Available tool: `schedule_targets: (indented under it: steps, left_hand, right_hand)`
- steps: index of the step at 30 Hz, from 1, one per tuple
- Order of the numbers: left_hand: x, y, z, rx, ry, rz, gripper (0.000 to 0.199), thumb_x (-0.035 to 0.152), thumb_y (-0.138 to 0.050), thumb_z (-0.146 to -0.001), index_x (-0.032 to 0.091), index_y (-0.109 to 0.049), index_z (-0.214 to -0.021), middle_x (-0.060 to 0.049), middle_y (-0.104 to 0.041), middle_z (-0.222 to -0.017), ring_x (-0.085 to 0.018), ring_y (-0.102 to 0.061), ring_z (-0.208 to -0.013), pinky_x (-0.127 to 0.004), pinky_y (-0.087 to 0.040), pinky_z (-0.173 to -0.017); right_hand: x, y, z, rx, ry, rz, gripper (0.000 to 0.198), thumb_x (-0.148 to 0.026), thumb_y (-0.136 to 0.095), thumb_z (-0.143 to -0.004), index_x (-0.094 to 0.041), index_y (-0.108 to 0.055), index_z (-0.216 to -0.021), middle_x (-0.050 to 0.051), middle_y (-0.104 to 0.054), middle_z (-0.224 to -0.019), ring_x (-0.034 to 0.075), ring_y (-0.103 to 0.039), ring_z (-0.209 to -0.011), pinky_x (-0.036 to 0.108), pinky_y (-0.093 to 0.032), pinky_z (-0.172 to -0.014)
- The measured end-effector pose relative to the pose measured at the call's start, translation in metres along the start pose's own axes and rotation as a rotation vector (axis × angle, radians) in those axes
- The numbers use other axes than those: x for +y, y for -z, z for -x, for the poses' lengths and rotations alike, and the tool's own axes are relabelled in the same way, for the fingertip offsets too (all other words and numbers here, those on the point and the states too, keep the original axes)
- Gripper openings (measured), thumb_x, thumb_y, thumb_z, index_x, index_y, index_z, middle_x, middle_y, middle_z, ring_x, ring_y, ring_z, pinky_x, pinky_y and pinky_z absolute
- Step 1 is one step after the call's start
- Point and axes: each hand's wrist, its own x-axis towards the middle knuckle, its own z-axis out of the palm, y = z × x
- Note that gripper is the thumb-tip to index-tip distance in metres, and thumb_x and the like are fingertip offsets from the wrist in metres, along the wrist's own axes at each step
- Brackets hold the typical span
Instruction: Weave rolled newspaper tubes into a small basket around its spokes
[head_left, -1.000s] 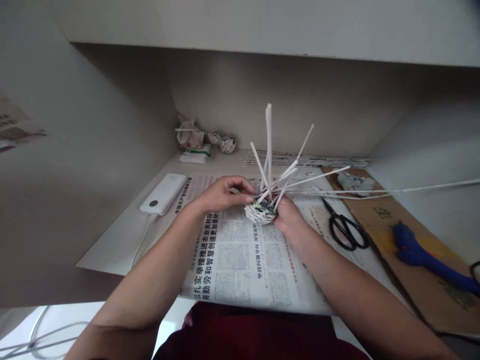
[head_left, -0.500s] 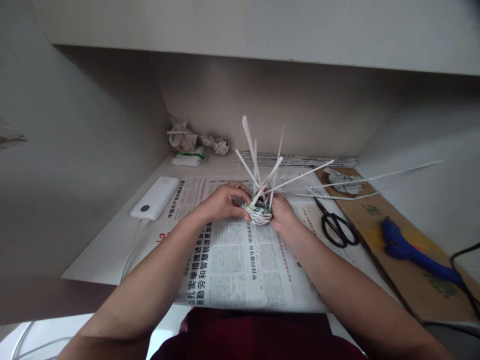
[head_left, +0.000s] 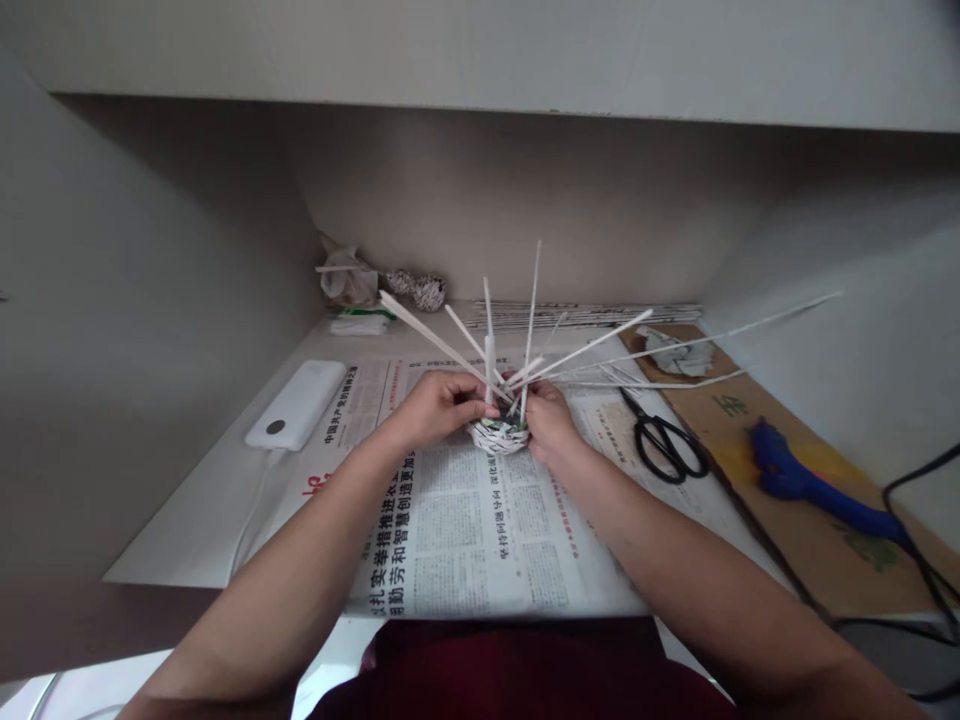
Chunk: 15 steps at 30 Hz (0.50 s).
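A small round basket (head_left: 501,438) woven from rolled paper strips is held over the newspaper (head_left: 457,530), with several white paper strips (head_left: 531,310) fanning up and outward from it. My left hand (head_left: 450,408) grips its left rim, thumb in front and fingers behind. On the opposite side my right hand (head_left: 550,418) is closed around the right rim; its fingertips are partly hidden by the basket and strips. Two long strips (head_left: 712,340) trail off to the right beyond that hand.
Black scissors (head_left: 666,447) lie right of the hands. Further right, a blue glue gun (head_left: 814,490) and crumpled paper (head_left: 679,352) rest on cardboard (head_left: 750,450). A white power bank (head_left: 298,405) sits left. Rolled paper sticks (head_left: 592,315) line the back, near a woven gourd-like piece (head_left: 427,291).
The upright strips have swung, one now leaning far left over my left hand. My left thumb has moved up onto the basket's rim. The whole view has shifted slightly.
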Motion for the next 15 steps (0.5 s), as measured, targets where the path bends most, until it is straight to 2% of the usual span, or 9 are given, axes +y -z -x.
schedule_targets:
  steps: [5,8,15]
  left_hand:
    - [0.0003,-0.0004,0.0012,0.051,-0.053,-0.22,0.02,0.033,-0.063,-0.088,0.02,-0.076,-0.094,-0.001,-0.076,-0.088,-0.016,-0.068,-0.081,-0.024,-0.049,-0.072]
    - [0.0002,-0.0015,0.0011,0.055,-0.072,-0.269,0.021,0.034,-0.06,-0.09,0.023,-0.075,-0.099,-0.001,-0.076,-0.091,-0.017,-0.068,-0.084,-0.025,-0.049,-0.076]
    - [-0.0003,-0.0018,0.0003,0.004,0.022,-0.018,0.02,0.035,-0.066,-0.084,0.016,-0.074,-0.087,-0.004,-0.074,-0.083,-0.016,-0.066,-0.078,-0.027,-0.05,-0.072]
  right_hand:
    - [-0.0008,-0.0026,0.0037,0.003,0.063,-0.017,0.023,-0.028,-0.077,-0.056,-0.019,-0.068,-0.075,-0.002,-0.07,-0.066,0.016,-0.064,-0.065,0.029,-0.051,-0.065]
    - [-0.0002,-0.0021,0.0038,0.018,0.073,-0.005,0.021,-0.029,-0.077,-0.057,-0.019,-0.066,-0.071,-0.003,-0.068,-0.063,0.015,-0.063,-0.063,0.028,-0.05,-0.063]
    - [0.0001,-0.002,0.0021,0.005,0.074,-0.001,0.023,-0.026,-0.075,-0.058,-0.018,-0.069,-0.079,-0.002,-0.07,-0.065,0.015,-0.063,-0.06,0.027,-0.05,-0.058]
